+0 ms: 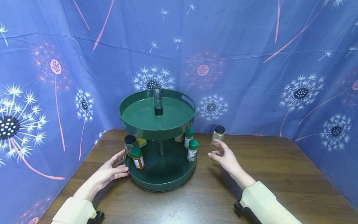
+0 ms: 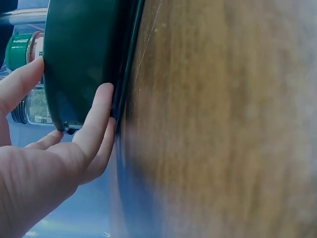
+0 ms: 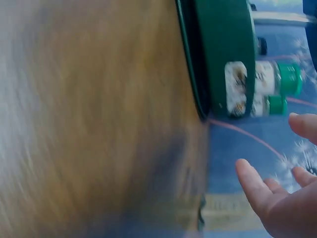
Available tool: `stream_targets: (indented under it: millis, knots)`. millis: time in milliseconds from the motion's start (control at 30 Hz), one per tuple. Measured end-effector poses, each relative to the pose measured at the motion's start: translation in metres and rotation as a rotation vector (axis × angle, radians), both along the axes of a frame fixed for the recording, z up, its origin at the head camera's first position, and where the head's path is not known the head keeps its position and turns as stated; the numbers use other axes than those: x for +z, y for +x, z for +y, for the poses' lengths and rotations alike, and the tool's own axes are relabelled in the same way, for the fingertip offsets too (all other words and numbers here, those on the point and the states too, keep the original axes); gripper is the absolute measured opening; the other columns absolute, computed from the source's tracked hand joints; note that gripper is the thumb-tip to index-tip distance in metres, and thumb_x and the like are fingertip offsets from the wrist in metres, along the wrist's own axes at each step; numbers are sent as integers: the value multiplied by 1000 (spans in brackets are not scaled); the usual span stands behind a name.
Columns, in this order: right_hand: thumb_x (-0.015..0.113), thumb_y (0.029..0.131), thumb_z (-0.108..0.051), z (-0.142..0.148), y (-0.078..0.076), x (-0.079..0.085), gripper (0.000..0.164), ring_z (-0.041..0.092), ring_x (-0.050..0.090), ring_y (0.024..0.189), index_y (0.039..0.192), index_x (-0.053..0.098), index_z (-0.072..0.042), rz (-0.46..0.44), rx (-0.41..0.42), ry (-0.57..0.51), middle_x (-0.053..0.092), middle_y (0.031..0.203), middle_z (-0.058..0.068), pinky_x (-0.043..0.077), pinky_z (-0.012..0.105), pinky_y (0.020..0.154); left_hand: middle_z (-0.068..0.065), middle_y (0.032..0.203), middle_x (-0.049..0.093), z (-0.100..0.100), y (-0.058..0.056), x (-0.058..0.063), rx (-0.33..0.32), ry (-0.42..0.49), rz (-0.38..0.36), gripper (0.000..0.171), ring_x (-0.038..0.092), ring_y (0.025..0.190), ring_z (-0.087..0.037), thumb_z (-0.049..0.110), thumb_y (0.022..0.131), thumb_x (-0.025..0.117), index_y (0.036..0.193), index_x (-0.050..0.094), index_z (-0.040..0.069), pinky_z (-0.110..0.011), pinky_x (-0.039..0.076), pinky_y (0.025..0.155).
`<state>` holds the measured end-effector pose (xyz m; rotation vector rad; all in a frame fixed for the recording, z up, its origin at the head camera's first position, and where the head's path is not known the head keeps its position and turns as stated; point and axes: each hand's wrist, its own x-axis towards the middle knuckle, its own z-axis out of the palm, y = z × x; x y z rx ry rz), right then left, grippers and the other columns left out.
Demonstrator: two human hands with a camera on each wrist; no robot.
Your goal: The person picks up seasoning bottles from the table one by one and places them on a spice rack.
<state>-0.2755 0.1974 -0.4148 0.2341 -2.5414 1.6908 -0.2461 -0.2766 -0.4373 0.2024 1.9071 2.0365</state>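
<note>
A dark green two-tier turntable organizer (image 1: 158, 130) stands on the wooden table. My left hand (image 1: 113, 169) rests its fingers against the outer left wall of the lower tray (image 2: 81, 59), fingers extended. Inside that tray, beside this hand, are a red spice bottle with a green cap (image 1: 138, 159) and a black-lidded jar of green herbs (image 1: 130, 146). On the tray's right side stand two green-capped spice bottles (image 1: 192, 151). My right hand (image 1: 226, 158) hovers right of the organizer, fingers apart and holding nothing. Just behind its fingertips is a black-lidded jar (image 1: 218, 135) with pale contents.
The organizer's upper tray (image 1: 131, 109) has a central metal post (image 1: 157, 98) and a cut-out handle. A yellow box (image 1: 141, 142) sits at the back of the lower tray. A blue dandelion-print cloth (image 1: 246, 77) hangs behind the table (image 1: 265, 155).
</note>
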Motion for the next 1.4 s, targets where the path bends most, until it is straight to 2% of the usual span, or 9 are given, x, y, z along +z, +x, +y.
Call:
stream_targets:
  millis: [100,267,367,533,667,767,1033,1233,1400]
  knots:
    - [71,85,-17,11,-3,7,69,37,58,111,143,36,-9,85,-59,73,46,137,23,50,42,87,-25,155,-8,1,0,-1,4,3,3,88,8,138,-49,-1,88,59,152,0,10,-43,47,96]
    - [71,85,-16,28,-10,13,68,38,59,109,143,37,-9,170,-119,112,46,136,23,50,35,83,-26,154,-7,0,0,-1,-4,14,15,88,9,137,-49,-2,88,59,152,-1,9,-43,47,96]
    - [71,85,-17,37,-14,14,67,38,58,109,143,37,-9,204,-161,144,46,137,23,50,39,83,-26,154,-4,-1,-1,-2,-16,-7,30,88,19,135,-46,-1,89,60,152,-1,9,-43,47,96]
    - [71,84,-18,49,-23,12,67,39,57,110,142,38,-9,237,-233,169,47,137,22,46,51,89,-26,154,0,-5,-5,-6,-57,-58,63,92,37,129,-35,0,87,63,152,-2,9,-40,48,95]
    - [71,85,-19,55,-28,12,68,37,54,113,143,37,-8,218,-268,150,46,138,21,46,40,88,-27,154,0,-6,-5,-5,-68,-80,76,92,38,128,-33,-1,87,63,152,-2,9,-36,49,94]
    - [71,85,-19,57,-32,11,70,37,52,116,144,36,-9,195,-278,138,44,140,20,46,37,87,-26,154,0,-6,-5,-5,-58,-89,75,92,34,131,-37,-1,87,63,152,-1,9,-35,49,94]
    - [74,83,-21,60,-47,5,76,41,48,118,146,33,-12,200,-253,135,40,143,22,43,55,93,-26,154,4,-4,-5,-5,-35,-93,70,93,29,133,-44,1,85,66,152,1,9,-34,49,94]
    - [74,83,-23,62,-57,-2,79,41,48,120,147,30,-12,177,-225,116,37,145,21,45,54,93,-26,154,6,-4,-7,-6,-27,-87,62,94,30,132,-43,1,85,66,152,2,10,-34,49,94]
    - [74,82,-21,60,-63,-6,81,42,47,121,148,27,-13,137,-195,49,35,145,23,44,52,94,-25,154,7,-4,-7,-6,-18,-85,58,93,32,131,-40,0,85,66,152,2,9,-35,50,93]
